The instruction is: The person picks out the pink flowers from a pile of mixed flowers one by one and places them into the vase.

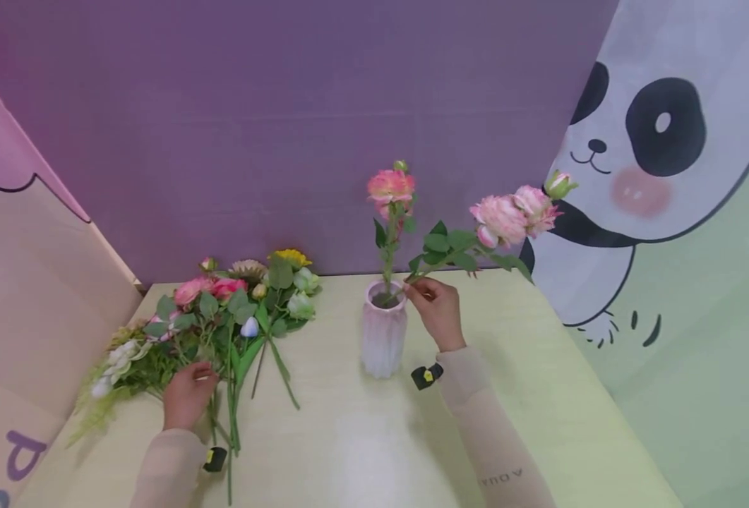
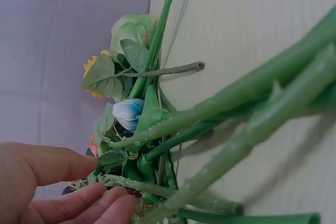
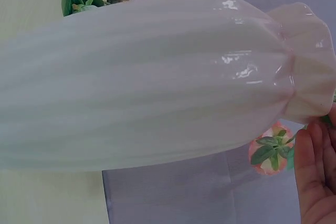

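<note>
A pink-and-white ribbed vase (image 1: 383, 346) stands upright on the table, with a coral-pink flower (image 1: 391, 186) in it. At the vase's rim my right hand (image 1: 436, 309) pinches the stem of a pale pink flower (image 1: 504, 217), whose blooms lean out to the right. The right wrist view shows the glossy vase (image 3: 157, 87) large, with the right fingers (image 3: 310, 166) at its wavy rim. My left hand (image 1: 188, 396) is over the stems of the flower pile, fingers loosely bent. In the left wrist view, its fingertips (image 2: 86, 165) are beside a small leaf and green stems (image 2: 210, 111).
The pile on the table's left holds pink peonies (image 1: 193, 291), a yellow flower (image 1: 293, 257), pale green blooms (image 1: 301, 305), a blue-white tulip (image 1: 250, 327) and white flowers (image 1: 123, 358). Several stems point toward the front. A purple wall (image 1: 285, 141) is behind, a panda picture (image 1: 641, 162) right.
</note>
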`<state>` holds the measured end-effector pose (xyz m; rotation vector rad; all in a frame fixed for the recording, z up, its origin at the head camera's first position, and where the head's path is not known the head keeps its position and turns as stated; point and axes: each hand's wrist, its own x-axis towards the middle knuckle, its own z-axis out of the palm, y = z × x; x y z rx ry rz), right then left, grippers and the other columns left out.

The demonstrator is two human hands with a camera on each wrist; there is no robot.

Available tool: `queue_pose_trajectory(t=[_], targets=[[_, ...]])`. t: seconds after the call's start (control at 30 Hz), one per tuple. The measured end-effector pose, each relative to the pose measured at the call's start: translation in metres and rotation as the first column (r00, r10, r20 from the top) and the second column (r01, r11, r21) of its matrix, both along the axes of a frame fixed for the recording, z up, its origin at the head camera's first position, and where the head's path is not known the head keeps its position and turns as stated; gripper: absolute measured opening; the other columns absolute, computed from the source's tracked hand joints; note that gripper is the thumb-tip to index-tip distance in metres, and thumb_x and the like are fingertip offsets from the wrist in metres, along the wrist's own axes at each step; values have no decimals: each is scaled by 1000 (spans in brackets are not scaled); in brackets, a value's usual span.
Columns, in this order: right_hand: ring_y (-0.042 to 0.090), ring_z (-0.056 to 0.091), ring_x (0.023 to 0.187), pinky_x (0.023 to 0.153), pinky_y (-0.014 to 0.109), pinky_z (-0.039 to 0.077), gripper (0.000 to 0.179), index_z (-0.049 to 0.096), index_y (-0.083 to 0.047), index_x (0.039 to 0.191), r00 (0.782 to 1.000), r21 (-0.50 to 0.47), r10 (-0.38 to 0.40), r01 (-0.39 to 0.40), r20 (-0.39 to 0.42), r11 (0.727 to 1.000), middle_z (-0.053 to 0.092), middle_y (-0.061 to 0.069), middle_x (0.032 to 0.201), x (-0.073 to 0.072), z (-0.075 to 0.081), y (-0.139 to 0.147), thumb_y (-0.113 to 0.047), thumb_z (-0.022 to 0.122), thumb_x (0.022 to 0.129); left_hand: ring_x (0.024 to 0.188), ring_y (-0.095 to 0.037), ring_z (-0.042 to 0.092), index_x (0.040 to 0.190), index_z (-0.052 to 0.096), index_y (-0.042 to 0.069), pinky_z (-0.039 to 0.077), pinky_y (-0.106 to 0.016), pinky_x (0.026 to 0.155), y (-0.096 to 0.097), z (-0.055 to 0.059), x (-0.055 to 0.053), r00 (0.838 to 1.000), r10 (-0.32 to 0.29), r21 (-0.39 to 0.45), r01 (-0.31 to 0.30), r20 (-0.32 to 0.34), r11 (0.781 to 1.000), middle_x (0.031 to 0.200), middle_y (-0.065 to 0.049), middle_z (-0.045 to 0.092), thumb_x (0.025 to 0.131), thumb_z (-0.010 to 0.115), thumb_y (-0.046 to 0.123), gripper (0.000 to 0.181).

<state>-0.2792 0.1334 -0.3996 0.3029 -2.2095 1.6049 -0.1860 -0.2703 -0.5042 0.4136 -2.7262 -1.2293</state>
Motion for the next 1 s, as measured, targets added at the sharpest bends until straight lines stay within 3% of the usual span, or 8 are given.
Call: queue_pose_trajectory(t=[0.23,0.43,0.67,1.0], targets=[[31,68,82,68,17,52,13,71,5,90,1000,6,0,0,-22,1000,70,20,87,-2,1,0,-8,67,86,101,-47,56,121,51,-16,45,-54,87,0,5,-4,999,-34,-93,36,21,995,112,-31,60,91,52,12,42],[29,68,80,64,21,53,13,71,3,89,999,74,7,-4,-49,997,70,17,85,-4,5,-1,-9,67,86,97,-47,57,116,54,-17,46,-55,83,-2,6,-7,998,-53,-170,58,36,984,107,-31,62,90,53,12,39],[30,69,77,64,32,56,11,70,3,85,996,186,24,-8,-84,983,70,16,80,-4,14,1,-8,68,85,93,-45,60,115,56,-15,48,-54,80,-6,1,-14,995,-60,-168,71,74,983,105,-29,63,90,53,13,37],[32,66,80,72,39,57,9,68,5,83,994,267,99,-86,-37,960,67,18,81,-6,18,0,-4,66,83,92,-45,59,109,63,-10,48,-55,78,-9,0,-18,989,-104,-187,122,102,975,106,-29,63,90,55,14,32]])
